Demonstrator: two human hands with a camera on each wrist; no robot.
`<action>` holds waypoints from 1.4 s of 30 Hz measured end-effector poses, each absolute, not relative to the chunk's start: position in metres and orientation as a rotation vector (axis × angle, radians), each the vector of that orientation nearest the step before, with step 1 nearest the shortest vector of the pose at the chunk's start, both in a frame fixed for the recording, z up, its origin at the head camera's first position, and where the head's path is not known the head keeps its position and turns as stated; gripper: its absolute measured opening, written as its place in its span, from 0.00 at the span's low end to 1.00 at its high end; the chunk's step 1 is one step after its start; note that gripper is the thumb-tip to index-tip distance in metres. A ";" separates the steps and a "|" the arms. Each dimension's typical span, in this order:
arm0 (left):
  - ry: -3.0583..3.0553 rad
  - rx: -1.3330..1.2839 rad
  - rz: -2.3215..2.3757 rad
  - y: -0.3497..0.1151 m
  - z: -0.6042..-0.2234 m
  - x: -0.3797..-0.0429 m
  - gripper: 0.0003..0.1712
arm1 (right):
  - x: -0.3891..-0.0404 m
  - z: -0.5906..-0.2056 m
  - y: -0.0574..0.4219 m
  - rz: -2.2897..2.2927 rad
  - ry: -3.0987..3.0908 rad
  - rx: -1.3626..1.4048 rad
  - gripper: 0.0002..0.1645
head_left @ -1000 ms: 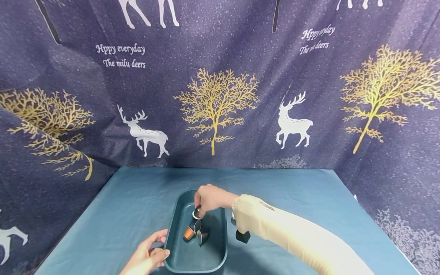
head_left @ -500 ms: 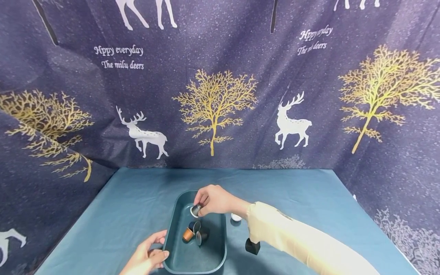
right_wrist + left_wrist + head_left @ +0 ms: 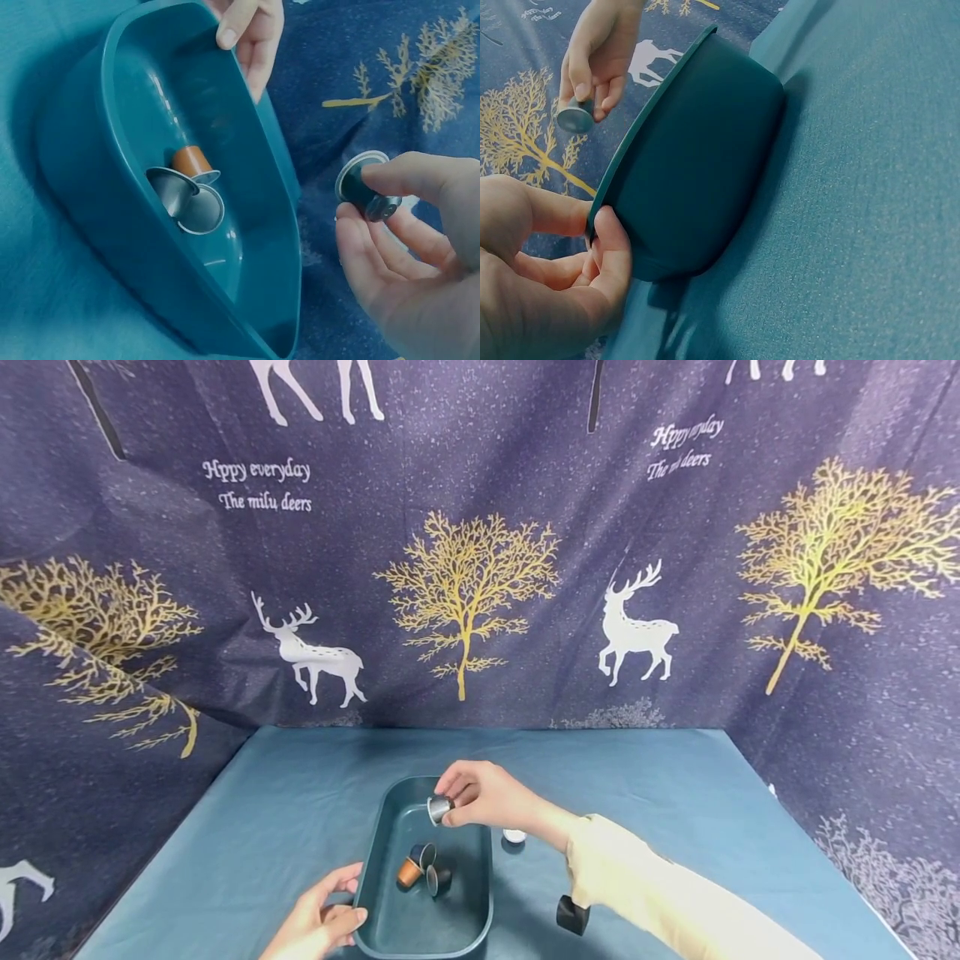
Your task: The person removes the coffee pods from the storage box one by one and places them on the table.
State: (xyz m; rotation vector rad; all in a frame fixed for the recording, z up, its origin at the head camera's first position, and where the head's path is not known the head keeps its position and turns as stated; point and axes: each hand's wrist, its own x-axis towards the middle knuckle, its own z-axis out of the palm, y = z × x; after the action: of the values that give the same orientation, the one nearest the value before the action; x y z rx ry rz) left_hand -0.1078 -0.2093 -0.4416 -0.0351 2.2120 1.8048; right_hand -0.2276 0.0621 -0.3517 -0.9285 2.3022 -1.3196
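My right hand (image 3: 491,797) pinches a dark coffee capsule (image 3: 438,810) between thumb and fingers, held above the far part of a teal tray (image 3: 423,954). In the right wrist view, the held capsule (image 3: 364,187) shows a pale rim and dark body. Thumb and fingers of my left hand (image 3: 318,914) grip the tray's near left rim; the left wrist view shows this pinch on the rim (image 3: 649,112). Inside the tray, an orange capsule (image 3: 408,872) lies against a dark capsule (image 3: 426,855), with another dark one (image 3: 439,881) close beside them.
A small white-topped round thing (image 3: 514,836) is on the teal tablecloth (image 3: 637,810), right of the tray. A black block (image 3: 573,916) hangs at the right sleeve's cuff. A dark blue cloth (image 3: 525,468) with deer and trees hangs behind the table.
My right hand has lifted the dark capsule from low in the tray's far part and moved slightly right, turning it. My left hand keeps its grip on the rim.
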 end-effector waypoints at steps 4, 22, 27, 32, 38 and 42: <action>2.202 -0.018 1.820 -0.210 -0.442 -0.107 0.41 | -0.226 -0.352 0.070 -1.379 2.247 -0.897 0.27; 2.200 -0.025 1.810 -0.211 -0.444 -0.109 0.42 | -0.221 -0.369 0.102 -1.621 2.264 -0.803 0.25; 2.203 -0.009 1.816 -0.211 -0.444 -0.108 0.41 | -0.221 -0.372 0.110 -1.649 2.316 -0.810 0.23; 2.210 0.002 1.816 -0.211 -0.445 -0.107 0.41 | -0.221 -0.378 0.115 -1.658 2.404 -0.795 0.23; 2.204 -0.018 1.805 -0.211 -0.445 -0.109 0.42 | -0.220 -0.386 0.124 -1.679 2.451 -0.774 0.23; 2.198 -0.019 1.811 -0.212 -0.445 -0.109 0.42 | -0.220 -0.392 0.129 -1.670 2.441 -0.763 0.25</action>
State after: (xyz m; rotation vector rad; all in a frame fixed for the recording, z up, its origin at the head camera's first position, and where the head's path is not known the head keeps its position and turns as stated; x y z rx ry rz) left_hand -0.1086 -0.2115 -0.4448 -0.0187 2.1982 1.8110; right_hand -0.2198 0.1292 -0.3916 -0.7633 2.4411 -1.6705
